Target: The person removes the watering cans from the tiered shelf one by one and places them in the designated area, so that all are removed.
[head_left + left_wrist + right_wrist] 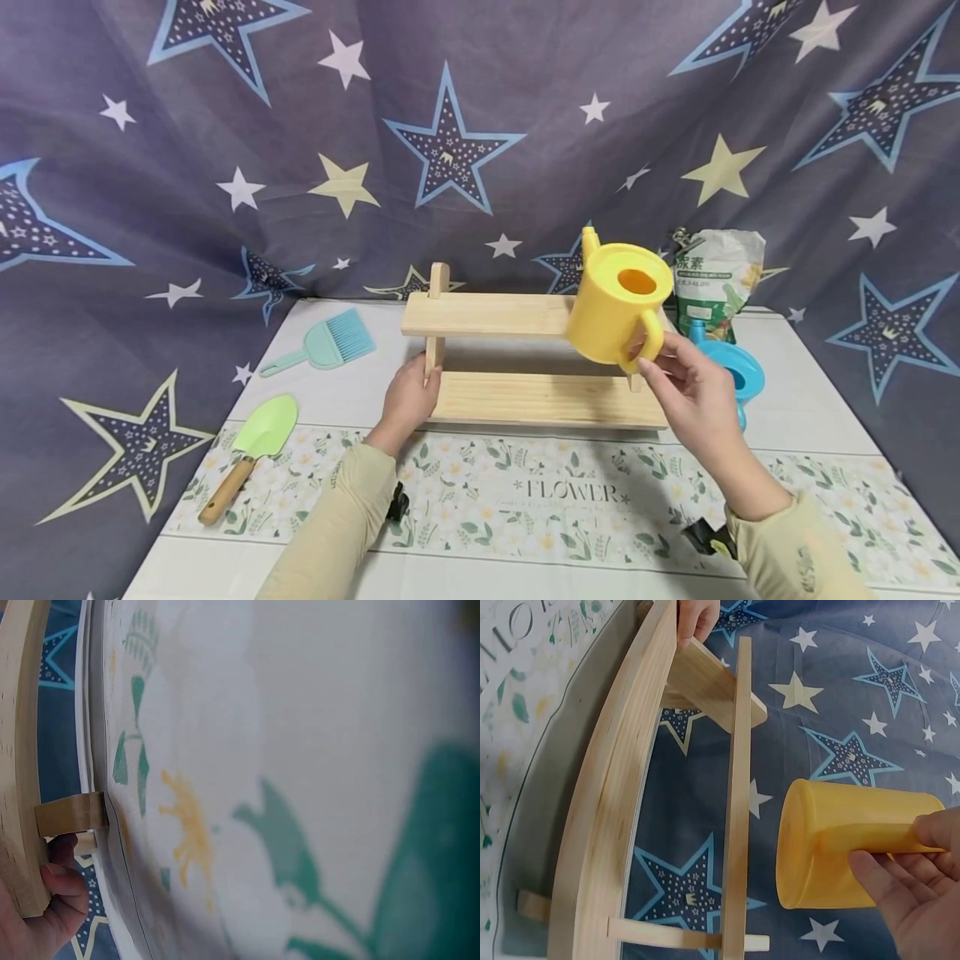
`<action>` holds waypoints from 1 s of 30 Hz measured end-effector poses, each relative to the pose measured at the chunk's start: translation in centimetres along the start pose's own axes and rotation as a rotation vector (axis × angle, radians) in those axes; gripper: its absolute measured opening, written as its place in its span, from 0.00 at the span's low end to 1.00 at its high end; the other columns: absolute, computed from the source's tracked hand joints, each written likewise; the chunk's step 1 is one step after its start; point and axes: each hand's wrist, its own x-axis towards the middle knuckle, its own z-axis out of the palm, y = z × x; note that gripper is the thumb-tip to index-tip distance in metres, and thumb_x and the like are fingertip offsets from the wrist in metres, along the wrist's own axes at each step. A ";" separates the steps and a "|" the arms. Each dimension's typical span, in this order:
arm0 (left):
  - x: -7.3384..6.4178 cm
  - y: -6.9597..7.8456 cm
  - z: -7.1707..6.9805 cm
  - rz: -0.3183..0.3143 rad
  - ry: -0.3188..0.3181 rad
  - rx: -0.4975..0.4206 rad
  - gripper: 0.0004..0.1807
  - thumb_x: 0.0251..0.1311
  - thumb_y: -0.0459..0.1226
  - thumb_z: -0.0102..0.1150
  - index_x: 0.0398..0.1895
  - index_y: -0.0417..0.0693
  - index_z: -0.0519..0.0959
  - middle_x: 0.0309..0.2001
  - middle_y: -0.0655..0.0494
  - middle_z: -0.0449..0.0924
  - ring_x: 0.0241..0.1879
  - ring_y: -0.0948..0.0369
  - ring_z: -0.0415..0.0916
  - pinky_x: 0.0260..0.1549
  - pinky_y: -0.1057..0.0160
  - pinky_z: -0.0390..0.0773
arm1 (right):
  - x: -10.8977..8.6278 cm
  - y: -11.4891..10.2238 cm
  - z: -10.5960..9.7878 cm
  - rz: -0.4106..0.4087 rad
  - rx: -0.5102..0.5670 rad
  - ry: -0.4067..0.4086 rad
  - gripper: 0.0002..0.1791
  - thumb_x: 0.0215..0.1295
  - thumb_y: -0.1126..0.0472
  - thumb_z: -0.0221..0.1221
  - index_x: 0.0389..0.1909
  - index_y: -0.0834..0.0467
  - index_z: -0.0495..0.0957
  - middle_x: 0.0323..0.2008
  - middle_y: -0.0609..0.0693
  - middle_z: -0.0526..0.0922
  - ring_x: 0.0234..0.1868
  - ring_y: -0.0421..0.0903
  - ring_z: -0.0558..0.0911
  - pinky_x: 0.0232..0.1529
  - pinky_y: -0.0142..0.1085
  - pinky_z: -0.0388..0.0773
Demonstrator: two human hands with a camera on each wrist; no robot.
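My right hand (696,398) grips a yellow watering can (611,304) by its handle, its spout pointing up and toward the back. In the right wrist view the can (840,840) hangs above the upper board, apart from it. A two-tier wooden shelf (480,315) stands in the middle of the table. My left hand (408,398) holds the left end of its lower board, fingers curled round the edge beside the upright. The left wrist view shows those fingers (64,881) under the board, near a wooden foot (71,815).
A blue watering can (738,371) sits behind my right hand, before a white and green bag (718,279). On the left lie a teal brush (326,343) and a green trowel (258,433) with a wooden handle. A starry curtain (540,50) hangs behind the table.
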 end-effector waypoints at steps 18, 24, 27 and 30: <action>-0.1 0.0 0.0 0.001 -0.005 0.001 0.21 0.72 0.41 0.49 0.60 0.36 0.72 0.52 0.40 0.78 0.53 0.45 0.76 0.53 0.46 0.74 | -1.5 1.1 -3.6 0.089 -0.090 0.116 0.21 0.61 0.76 0.62 0.56 0.65 0.77 0.43 0.51 0.83 0.43 0.22 0.79 0.41 0.16 0.74; -0.1 0.1 -0.1 0.004 -0.006 0.005 0.21 0.72 0.41 0.48 0.60 0.36 0.72 0.52 0.40 0.79 0.53 0.45 0.76 0.53 0.46 0.74 | -2.0 1.6 -4.8 0.109 -0.095 0.138 0.21 0.61 0.76 0.62 0.56 0.65 0.77 0.42 0.35 0.80 0.43 0.22 0.79 0.42 0.16 0.73; -0.2 0.1 -0.2 0.011 -0.005 0.006 0.21 0.72 0.41 0.48 0.60 0.36 0.72 0.52 0.40 0.78 0.53 0.44 0.76 0.53 0.45 0.74 | -2.3 1.9 -5.3 0.111 -0.114 0.141 0.22 0.62 0.75 0.62 0.57 0.64 0.77 0.42 0.33 0.80 0.42 0.22 0.79 0.41 0.15 0.73; -0.2 0.2 -0.2 0.010 -0.008 0.006 0.21 0.72 0.41 0.48 0.60 0.36 0.72 0.53 0.39 0.78 0.54 0.44 0.76 0.54 0.45 0.74 | -2.5 2.1 -5.7 0.113 -0.119 0.148 0.21 0.62 0.75 0.62 0.57 0.65 0.77 0.42 0.31 0.79 0.41 0.22 0.80 0.40 0.15 0.74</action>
